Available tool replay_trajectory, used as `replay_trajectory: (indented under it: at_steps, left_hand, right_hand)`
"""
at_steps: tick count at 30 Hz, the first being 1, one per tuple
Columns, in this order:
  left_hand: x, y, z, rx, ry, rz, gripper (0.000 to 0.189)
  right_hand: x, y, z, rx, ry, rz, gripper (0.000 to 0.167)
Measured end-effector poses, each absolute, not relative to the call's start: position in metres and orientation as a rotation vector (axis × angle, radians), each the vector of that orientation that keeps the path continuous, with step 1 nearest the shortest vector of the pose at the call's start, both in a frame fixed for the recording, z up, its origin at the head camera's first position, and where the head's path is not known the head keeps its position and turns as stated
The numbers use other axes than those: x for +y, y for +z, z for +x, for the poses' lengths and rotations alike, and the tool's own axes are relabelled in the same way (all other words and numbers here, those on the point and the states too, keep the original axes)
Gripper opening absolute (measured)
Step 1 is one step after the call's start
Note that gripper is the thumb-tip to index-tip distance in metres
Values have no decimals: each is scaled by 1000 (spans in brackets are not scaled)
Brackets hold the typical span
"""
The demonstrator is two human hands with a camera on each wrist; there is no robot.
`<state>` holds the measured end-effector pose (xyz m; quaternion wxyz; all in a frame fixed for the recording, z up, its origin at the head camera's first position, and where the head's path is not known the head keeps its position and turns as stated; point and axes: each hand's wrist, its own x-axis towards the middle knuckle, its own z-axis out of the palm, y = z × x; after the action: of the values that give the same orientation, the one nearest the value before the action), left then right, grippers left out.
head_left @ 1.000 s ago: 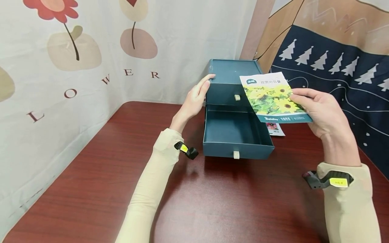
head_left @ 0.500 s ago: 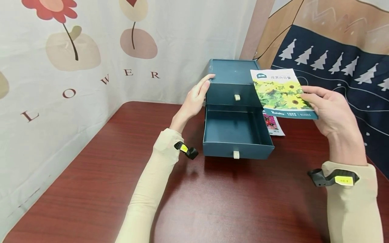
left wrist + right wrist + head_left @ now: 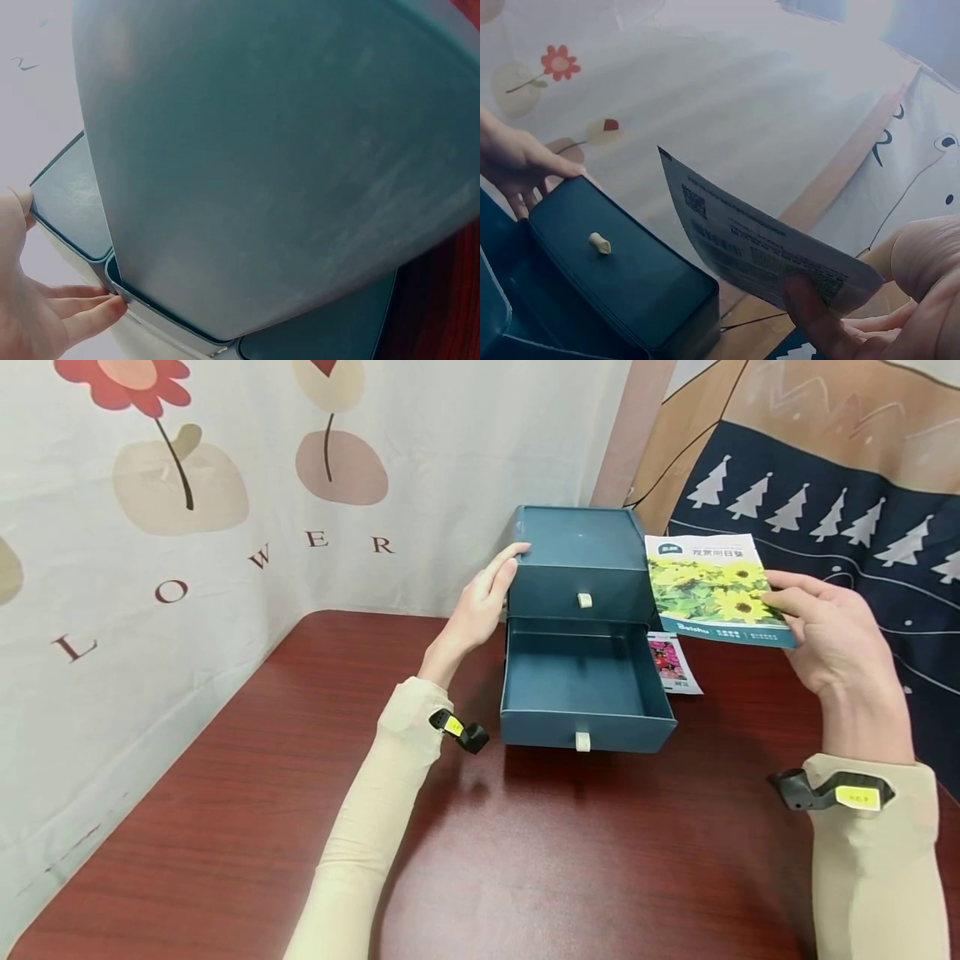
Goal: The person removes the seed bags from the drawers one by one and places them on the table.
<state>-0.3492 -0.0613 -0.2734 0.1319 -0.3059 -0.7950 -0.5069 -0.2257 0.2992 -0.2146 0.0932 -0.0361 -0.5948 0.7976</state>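
A dark blue two-drawer box [image 3: 581,539] stands on the table, its lower drawer [image 3: 588,733] pulled out and its upper drawer [image 3: 558,595] closed. My left hand [image 3: 480,602] rests against the box's left side, thumb at the top edge; in the left wrist view, its fingers [image 3: 86,319] lie nearly straight along that side. My right hand [image 3: 843,631] pinches a seed packet [image 3: 705,583] with yellow sunflowers between thumb and fingers. The packet is held up to the right of the box. In the right wrist view, the packet's printed back [image 3: 739,225] shows.
Another packet [image 3: 675,664], with pink and red flowers, lies on the table right of the drawer, partly hidden by it. The reddish-brown table [image 3: 570,860] extends toward me. A white printed curtain [image 3: 450,460] and a navy tree-patterned cloth [image 3: 795,527] hang behind.
My right hand has carried the sunflower packet to the right, off the box top, uncovering more of the packet with pink flowers. My left hand and the box have stayed in place.
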Motion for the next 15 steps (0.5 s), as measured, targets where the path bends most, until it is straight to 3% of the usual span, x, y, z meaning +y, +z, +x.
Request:
replay_trajectory:
  at_steps: [15]
  left_hand:
    - [-63,-275,-349,-2315,-1479,-871,48]
  right_hand:
    - [312,-220,-233,-1600,2410,-148,17]
